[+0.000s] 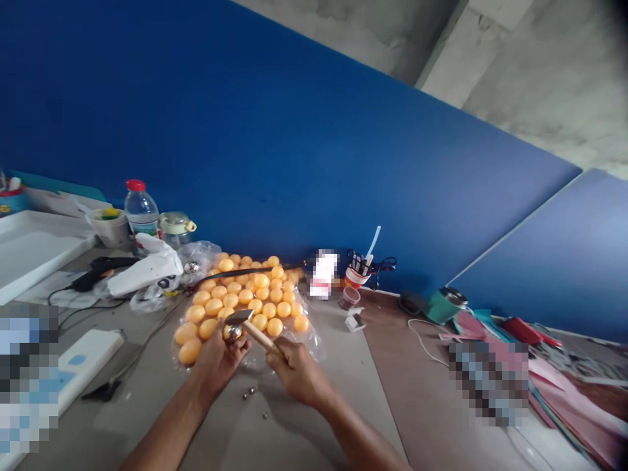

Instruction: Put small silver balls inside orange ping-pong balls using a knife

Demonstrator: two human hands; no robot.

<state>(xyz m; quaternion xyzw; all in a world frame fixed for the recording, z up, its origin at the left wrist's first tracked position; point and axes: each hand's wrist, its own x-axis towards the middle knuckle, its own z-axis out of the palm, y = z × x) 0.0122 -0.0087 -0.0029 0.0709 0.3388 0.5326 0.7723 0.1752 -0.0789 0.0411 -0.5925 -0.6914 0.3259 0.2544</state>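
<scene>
My right hand is closed round the wooden handle of a small hammer, whose metal head points left. My left hand pinches a small shiny metal ball just under the hammer head. Both hands hover over the near edge of a clear plastic bag filled with several orange balls. A few tiny metal pieces lie on the grey table below my hands.
A water bottle, a jar, a white cup and a crumpled white bag stand at the back left. A black glue gun, a white tray, a pen cup and coloured papers lie around. A blue wall backs the table.
</scene>
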